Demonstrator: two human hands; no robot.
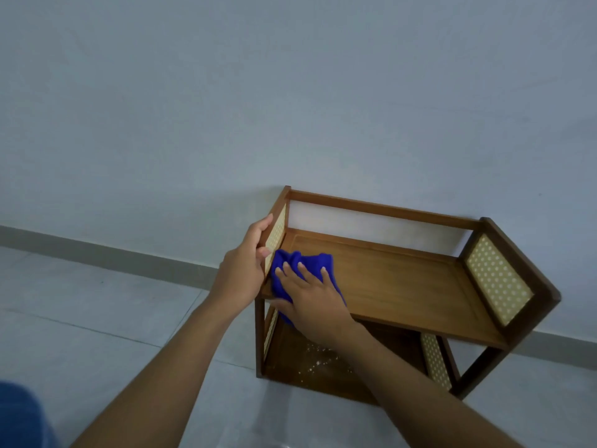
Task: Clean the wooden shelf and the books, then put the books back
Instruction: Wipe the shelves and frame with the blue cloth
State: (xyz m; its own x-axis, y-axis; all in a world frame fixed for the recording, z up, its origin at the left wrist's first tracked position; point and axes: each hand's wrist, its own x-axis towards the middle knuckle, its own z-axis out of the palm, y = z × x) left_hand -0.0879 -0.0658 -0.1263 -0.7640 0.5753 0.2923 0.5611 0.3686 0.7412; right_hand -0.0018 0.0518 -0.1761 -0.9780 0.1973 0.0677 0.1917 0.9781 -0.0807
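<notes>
Against the wall (226,92), on the floor (97,302), stands the shelf (403,276). Left hand (240,270) grasps its left side panel; right hand (315,299) presses a blue cloth (310,261) flat-fingered on the top board. White specks (315,360) dot the lower board.

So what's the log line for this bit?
step: wipe shelf top | right hand: presses cloth | left hand: grips side panel | bottom tier: white specks

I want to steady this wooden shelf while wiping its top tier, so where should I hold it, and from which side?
Probably the wooden frame of the left side panel, coming from the outer left: it stands upright and looks thin enough to wrap. The left hand has that grip while the right hand presses the blue cloth.
</notes>
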